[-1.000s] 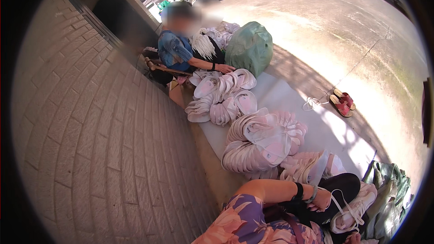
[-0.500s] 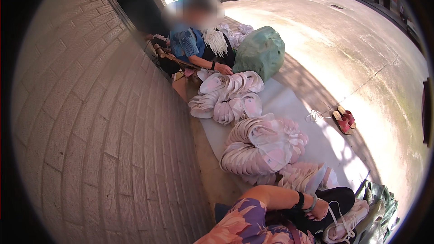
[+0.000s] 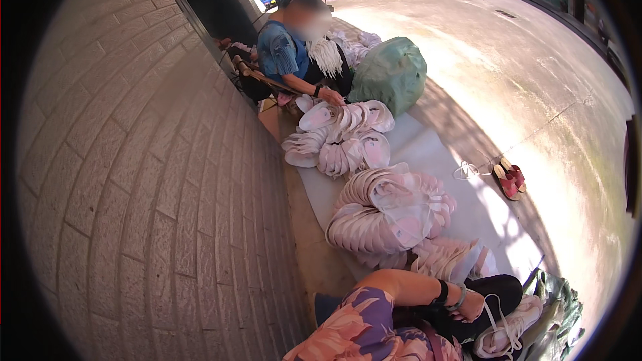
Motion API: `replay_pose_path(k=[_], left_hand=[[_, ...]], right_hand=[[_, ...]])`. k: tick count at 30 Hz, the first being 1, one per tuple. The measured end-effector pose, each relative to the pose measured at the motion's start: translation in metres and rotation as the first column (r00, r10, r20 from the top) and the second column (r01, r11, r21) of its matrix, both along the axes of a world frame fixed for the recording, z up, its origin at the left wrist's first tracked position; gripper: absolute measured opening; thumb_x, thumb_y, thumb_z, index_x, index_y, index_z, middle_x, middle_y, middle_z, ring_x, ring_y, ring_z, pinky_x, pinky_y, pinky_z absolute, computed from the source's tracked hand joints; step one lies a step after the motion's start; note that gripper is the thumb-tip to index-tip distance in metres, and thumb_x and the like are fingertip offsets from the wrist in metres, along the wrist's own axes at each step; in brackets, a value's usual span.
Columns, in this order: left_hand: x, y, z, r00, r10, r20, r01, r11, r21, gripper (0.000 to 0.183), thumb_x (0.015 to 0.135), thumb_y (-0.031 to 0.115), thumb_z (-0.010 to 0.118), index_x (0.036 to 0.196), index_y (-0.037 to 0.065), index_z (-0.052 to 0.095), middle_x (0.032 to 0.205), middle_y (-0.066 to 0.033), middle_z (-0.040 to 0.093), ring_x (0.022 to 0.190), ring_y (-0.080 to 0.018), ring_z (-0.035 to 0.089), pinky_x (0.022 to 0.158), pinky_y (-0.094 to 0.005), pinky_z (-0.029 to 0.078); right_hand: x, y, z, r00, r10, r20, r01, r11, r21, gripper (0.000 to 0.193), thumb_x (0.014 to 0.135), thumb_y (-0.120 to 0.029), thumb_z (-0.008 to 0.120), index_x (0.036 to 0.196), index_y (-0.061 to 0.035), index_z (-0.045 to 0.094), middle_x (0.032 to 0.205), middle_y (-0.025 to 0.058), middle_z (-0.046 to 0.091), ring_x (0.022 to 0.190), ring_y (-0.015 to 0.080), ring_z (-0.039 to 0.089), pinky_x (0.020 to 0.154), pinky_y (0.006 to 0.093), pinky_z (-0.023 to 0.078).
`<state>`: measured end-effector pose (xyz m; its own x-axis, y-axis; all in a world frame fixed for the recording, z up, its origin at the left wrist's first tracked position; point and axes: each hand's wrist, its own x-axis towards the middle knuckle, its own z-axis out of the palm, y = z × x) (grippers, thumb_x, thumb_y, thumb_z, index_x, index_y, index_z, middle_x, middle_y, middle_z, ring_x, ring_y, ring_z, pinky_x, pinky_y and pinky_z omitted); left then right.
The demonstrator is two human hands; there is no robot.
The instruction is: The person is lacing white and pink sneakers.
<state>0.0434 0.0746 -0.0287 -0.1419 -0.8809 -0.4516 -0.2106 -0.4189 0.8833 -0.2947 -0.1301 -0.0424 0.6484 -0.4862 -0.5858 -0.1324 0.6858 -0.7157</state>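
My left hand (image 3: 470,307), with a dark band and a bracelet at its wrist, is closed at the lower right. A white shoelace (image 3: 494,314) loops out from its fingers. The lace runs to a pale pink and white shoe upper (image 3: 509,328) lying over the black cloth (image 3: 498,289) on my lap. My fingertips are partly hidden, so the exact grip does not show. My right hand is out of the picture. Just beyond my forearm lie stacked pale shoe uppers (image 3: 455,259), with a big ring of nested ones (image 3: 381,217) farther away.
A white sheet (image 3: 428,144) carries more bundled uppers (image 3: 341,135). Beyond them sits a person in a blue shirt (image 3: 282,47), beside a stuffed green sack (image 3: 391,75). A brick wall (image 3: 147,180) runs along the left. Red sandals (image 3: 509,179) lie right; green sacking (image 3: 558,311) lies close by.
The whole view has shifted slightly. My left hand stays closed beside the shoe upper and lace, with little movement. The seated person's head is turned more to the side.
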Motion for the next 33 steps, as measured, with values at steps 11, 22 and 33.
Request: replay_pose_path(k=[11, 22, 33], left_hand=[[-0.004, -0.013, -0.071, 0.994, 0.000, -0.111, 0.000, 1.000, 0.000, 0.015, 0.069, 0.009, 0.054, 0.056, 0.005, 0.061, 0.049, -0.0073, 0.059, 0.034, -0.0183, 0.053, 0.034, -0.0300, 0.043], [-0.003, -0.020, -0.082, 0.985, -0.044, -0.165, 0.059, 0.994, 0.087, 0.017, 0.069, 0.012, 0.056, 0.054, 0.005, 0.060, 0.050, -0.0084, 0.060, 0.039, -0.0208, 0.056, 0.039, -0.0335, 0.046], [0.002, -0.012, 0.008, 0.999, -0.030, 0.038, 0.023, 0.984, 0.178, 0.013, 0.064, 0.009, 0.058, 0.052, 0.005, 0.060, 0.048, -0.0102, 0.059, 0.035, -0.0218, 0.055, 0.034, -0.0335, 0.045]], right_hand=[[0.014, 0.024, 0.022, 0.995, -0.089, -0.050, 0.088, 0.996, -0.024, 0.011, 0.085, -0.014, 0.054, 0.094, -0.0084, 0.057, 0.082, 0.0053, 0.058, 0.072, 0.0151, 0.053, 0.062, 0.0280, 0.045], [0.036, 0.034, 0.049, 0.981, -0.174, -0.084, 0.172, 0.984, -0.035, 0.004, 0.083, -0.007, 0.054, 0.087, -0.0067, 0.055, 0.079, 0.0016, 0.056, 0.067, 0.0104, 0.050, 0.060, 0.0245, 0.043], [0.044, 0.032, 0.049, 0.980, -0.178, -0.088, 0.176, 0.984, -0.021, 0.004, 0.082, -0.006, 0.053, 0.086, -0.0062, 0.055, 0.076, 0.0012, 0.055, 0.065, 0.0099, 0.050, 0.056, 0.0231, 0.042]])
